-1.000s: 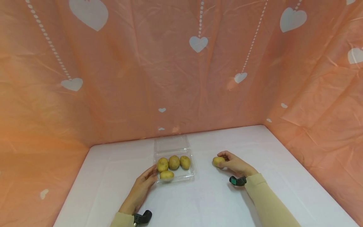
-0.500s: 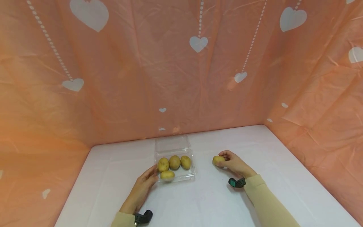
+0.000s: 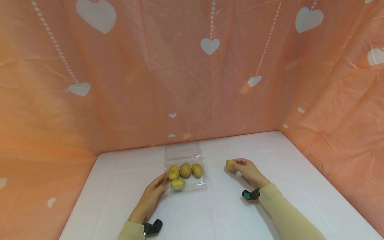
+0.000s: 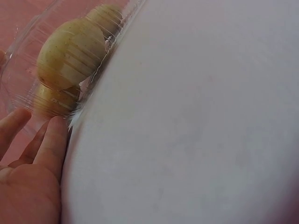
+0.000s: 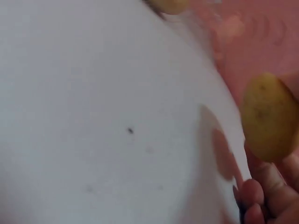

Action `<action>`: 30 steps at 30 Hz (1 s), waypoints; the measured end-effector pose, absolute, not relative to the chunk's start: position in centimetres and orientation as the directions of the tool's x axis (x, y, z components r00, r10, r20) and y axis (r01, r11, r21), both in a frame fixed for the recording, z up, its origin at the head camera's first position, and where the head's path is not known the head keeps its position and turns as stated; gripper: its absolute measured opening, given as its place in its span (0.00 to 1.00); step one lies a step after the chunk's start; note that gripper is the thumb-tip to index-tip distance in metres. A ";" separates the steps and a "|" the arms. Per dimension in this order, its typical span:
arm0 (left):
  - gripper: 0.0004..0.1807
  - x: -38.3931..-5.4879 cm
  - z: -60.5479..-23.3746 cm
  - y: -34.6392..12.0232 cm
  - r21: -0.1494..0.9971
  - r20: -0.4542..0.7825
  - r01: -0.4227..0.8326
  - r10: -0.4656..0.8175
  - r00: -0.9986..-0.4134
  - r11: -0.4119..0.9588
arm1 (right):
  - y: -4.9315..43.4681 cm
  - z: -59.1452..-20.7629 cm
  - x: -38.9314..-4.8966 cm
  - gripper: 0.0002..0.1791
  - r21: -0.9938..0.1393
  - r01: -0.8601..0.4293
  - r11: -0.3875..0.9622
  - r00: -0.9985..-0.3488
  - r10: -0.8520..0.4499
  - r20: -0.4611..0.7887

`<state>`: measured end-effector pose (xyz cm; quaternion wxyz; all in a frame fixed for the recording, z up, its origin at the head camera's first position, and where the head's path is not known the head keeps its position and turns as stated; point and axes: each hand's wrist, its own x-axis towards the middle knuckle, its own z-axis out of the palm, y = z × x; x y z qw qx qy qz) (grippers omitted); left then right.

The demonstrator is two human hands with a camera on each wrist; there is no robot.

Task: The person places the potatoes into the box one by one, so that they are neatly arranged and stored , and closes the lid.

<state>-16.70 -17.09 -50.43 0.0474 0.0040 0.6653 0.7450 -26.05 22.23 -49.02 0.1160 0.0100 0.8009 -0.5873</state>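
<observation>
Potato [image 3: 229, 165] sits pinched between thumb and fingers of the right hand [image 3: 248, 171], held above the white tabletop [image 3: 216, 213]. Left of that hand lies a clear plastic clamshell container [image 3: 195, 187] with four more potatoes [image 3: 185, 170], its lid [image 3: 182, 151] folded back. The left hand [image 3: 152, 197] touches the container's near-left side, fingers extended and slightly apart.
</observation>
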 end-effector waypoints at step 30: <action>0.32 -16.5 -50.1 -16.9 0.992 -0.066 -0.073 0.069 -0.995 -0.107 | 13.8 -45.8 -23.9 0.21 -0.928 -0.207 0.310 -0.964 -0.226 0.139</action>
